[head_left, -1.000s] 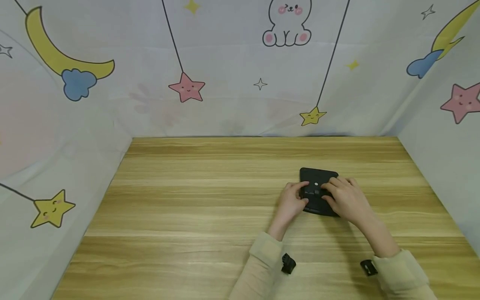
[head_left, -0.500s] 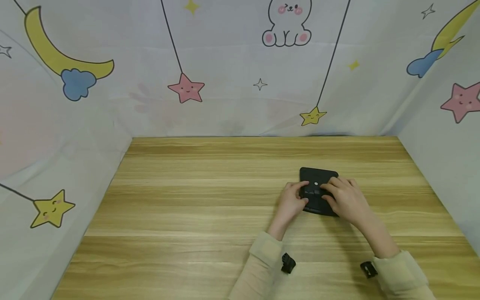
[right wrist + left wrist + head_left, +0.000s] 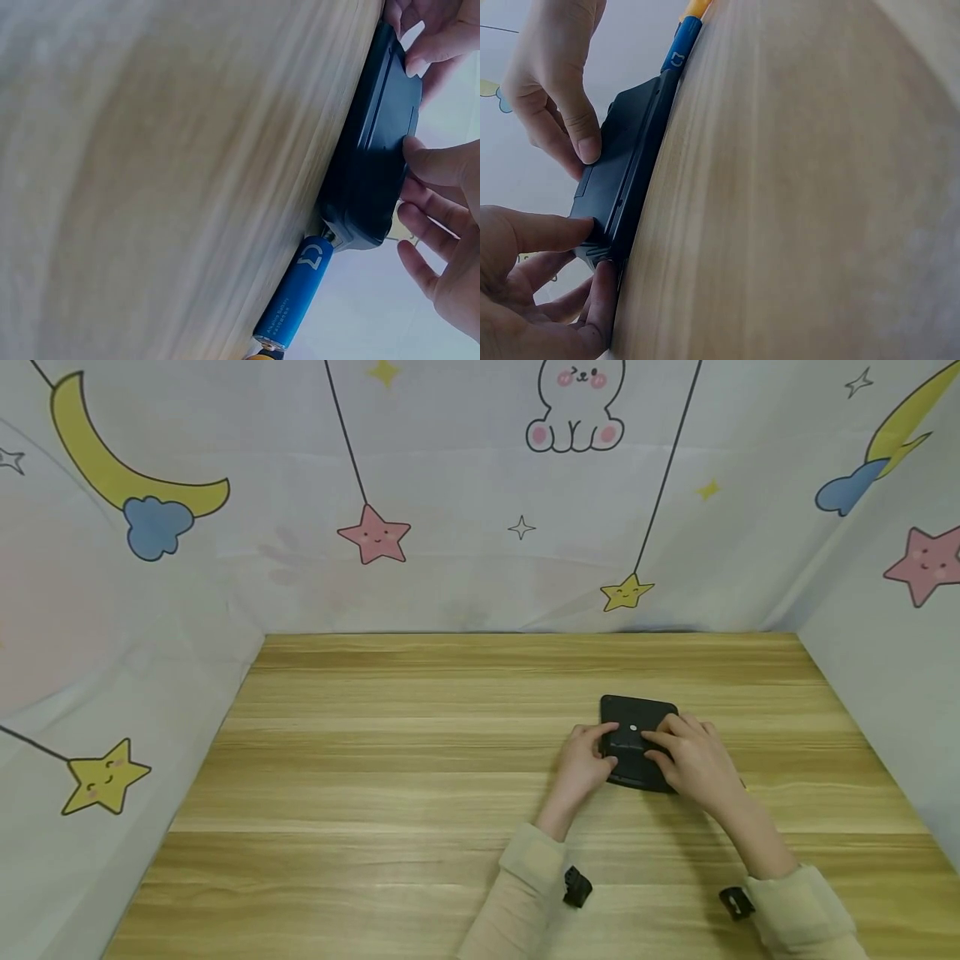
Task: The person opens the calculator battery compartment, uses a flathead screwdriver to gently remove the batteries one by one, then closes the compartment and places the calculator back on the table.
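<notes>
A flat black device lies back up on the table, with a white dot near its middle. In the left wrist view its battery cover sits flush along the back. My left hand grips the device's left edge, thumb on top and fingers against the side. My right hand has thumb and index finger bent down onto the cover, pinching at it, while the other fingers stay loosely spread in the right wrist view. A blue alkaline battery lies at the device's right end, hidden behind my right hand in the head view.
Past the blue battery, an orange-ended item shows at the frame edge. Wood-grain table spreads to the left. Printed white cloth stands at the back and sides. Small black wrist cameras sit by both cuffs.
A lighter square patch in the middle of the device's back has gone dark. The right hand's fingers have shifted very slightly; the left hand stays in place.
</notes>
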